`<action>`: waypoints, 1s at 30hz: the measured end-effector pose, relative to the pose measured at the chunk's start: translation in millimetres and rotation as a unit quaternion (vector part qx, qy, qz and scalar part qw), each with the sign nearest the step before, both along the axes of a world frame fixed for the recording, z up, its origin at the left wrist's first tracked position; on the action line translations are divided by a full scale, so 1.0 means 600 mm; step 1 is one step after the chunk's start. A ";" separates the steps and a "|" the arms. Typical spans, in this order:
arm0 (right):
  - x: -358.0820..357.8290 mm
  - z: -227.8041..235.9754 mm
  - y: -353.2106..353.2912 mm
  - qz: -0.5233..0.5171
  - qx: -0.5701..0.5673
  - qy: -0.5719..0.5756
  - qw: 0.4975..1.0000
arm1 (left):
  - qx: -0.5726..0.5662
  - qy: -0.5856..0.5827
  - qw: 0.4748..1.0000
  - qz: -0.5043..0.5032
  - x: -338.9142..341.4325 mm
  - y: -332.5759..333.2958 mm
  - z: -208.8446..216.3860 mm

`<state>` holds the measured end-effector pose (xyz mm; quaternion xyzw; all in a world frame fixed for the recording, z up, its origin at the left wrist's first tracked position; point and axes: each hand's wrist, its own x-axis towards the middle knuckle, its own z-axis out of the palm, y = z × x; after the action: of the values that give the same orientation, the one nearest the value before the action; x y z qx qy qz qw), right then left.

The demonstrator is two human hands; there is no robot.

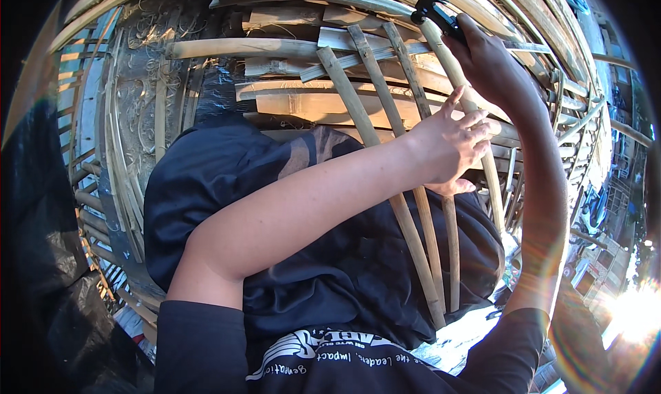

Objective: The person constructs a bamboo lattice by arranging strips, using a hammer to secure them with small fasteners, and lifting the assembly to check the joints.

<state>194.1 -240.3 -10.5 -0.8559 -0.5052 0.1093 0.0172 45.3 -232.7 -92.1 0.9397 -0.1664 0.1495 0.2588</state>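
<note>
Four bamboo sticks, no: several bamboo sticks slant across my lap, over a floor of split bamboo. Across the rightmost one, a pale bamboo stick (491,177), lies my left hand (454,140), fingers curled over it and thumb on the near side. Beyond it, my right hand (487,58) is closed around a black claw hammer (435,12), whose head is close to the far end of that stick. The hammer's handle is mostly hidden in my palm. To the left of the held stick lie three thinner bamboo sticks (377,84), partly covered by my left forearm.
Split bamboo slats (303,106) spread out beyond my knees. A long bamboo pole (241,47) lies crosswise at the far left. Bamboo lattice (571,98) stands along the right side. Dark sheeting (62,291) hangs at the left, and bright sun glares at the lower right.
</note>
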 end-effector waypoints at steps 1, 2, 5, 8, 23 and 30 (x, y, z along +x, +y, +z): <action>-0.007 0.005 0.003 -0.014 -0.017 -0.004 1.000 | -0.001 0.000 1.000 0.000 -0.001 0.002 -0.004; -0.006 0.001 0.003 -0.014 -0.018 -0.004 1.000 | 0.010 -0.003 1.000 0.001 -0.001 0.003 -0.007; 0.000 -0.016 -0.001 -0.010 0.014 0.023 1.000 | 0.038 0.014 0.999 -0.002 -0.002 0.003 -0.005; 0.002 -0.027 -0.011 -0.006 0.067 0.040 0.997 | 0.067 0.053 0.996 -0.028 0.000 0.004 0.003; 0.016 -0.020 -0.130 0.024 0.221 -0.076 0.972 | 0.032 0.031 0.999 -0.030 -0.002 0.008 0.007; -0.008 -0.022 -0.117 -0.059 0.073 0.049 0.994 | 0.059 0.046 0.997 -0.031 -0.003 0.011 0.003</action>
<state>189.0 -310.5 -23.4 -0.8744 -0.4590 0.1124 0.1106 43.3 -226.1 -90.3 0.9537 -0.1916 0.0880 0.2144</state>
